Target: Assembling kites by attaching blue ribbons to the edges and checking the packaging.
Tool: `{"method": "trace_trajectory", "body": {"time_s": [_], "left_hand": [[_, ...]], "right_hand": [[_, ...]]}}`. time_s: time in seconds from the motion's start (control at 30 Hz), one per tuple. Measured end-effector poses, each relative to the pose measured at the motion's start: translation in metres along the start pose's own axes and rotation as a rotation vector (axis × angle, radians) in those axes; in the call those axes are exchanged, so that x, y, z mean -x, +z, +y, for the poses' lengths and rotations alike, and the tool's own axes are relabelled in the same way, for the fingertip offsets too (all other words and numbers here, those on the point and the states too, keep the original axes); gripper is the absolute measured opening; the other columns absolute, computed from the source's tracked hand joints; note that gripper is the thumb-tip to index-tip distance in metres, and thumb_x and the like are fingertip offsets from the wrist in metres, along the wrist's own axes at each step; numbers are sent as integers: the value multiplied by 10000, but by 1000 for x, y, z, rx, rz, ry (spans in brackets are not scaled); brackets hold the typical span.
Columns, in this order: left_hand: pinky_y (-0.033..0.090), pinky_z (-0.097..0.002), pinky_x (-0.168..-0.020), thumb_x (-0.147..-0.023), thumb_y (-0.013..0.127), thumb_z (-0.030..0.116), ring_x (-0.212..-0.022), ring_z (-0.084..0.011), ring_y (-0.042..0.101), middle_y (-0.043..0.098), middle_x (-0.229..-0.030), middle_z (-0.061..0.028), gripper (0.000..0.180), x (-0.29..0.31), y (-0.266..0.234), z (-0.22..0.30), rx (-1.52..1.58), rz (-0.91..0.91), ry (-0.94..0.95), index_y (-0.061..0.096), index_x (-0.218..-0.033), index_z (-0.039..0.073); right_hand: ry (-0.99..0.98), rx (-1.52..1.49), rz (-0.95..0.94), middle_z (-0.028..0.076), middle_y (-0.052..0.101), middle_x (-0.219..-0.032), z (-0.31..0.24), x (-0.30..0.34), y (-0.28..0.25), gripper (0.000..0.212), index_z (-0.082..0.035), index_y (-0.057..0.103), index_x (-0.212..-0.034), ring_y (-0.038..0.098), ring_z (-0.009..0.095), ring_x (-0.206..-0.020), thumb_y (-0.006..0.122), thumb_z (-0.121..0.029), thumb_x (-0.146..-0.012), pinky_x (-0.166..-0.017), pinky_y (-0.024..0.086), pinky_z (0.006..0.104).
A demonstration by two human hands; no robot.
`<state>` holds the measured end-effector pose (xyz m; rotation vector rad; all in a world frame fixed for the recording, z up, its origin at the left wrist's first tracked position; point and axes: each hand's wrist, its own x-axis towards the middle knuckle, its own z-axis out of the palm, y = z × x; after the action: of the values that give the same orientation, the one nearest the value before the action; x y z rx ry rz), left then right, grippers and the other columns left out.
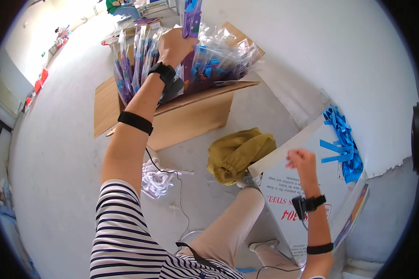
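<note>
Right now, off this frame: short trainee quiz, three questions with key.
1. Which hand holds the purple packet at the box?
2. True or false: the olive cloth lies left of the blue strips in the picture.
3. Fill in: the tangled straps on the floor are ____ in colour.

Key: 1. Left hand. 2. True. 3. White.

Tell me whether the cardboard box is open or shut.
Open: the cardboard box has a flap folded outward, and clear-wrapped packages stick up above its rim.
</note>
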<state>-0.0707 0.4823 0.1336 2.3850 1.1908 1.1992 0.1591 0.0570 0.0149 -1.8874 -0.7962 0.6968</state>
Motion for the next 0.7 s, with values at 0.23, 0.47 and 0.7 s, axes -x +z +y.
{"method": "trace_trajectory", "body": {"time_s": [0.23,0.47,0.7], "left_hand": [[546,-438,-816,-653,812,375,-934,-373,689,714,-955,-211,443,42,48,-24,-191,-286,-136,754,-971,71],[532,-398,-777,-677,808,327,-826,-326,696,722,-858,-155,399,24,34,30,194,50,223,729,-964,61],[507,-384,-647,-728,726,281,-755,-325,678,702,-769,-119,198,-9,37,36,139,50,193,711,-817,105]], "right_hand": [[286,-46,120,86,668,-716,123,84,-23,194,71,687,-875,666,171,-571,625,-112,-889,-520,494,256],[438,-140,153,79,682,-762,152,129,-40,175,22,689,-941,675,157,-582,651,-144,-901,-522,508,254],[298,-127,171,80,678,-735,173,131,-22,164,35,690,-941,669,158,-570,648,-116,-893,-511,523,263]]}}
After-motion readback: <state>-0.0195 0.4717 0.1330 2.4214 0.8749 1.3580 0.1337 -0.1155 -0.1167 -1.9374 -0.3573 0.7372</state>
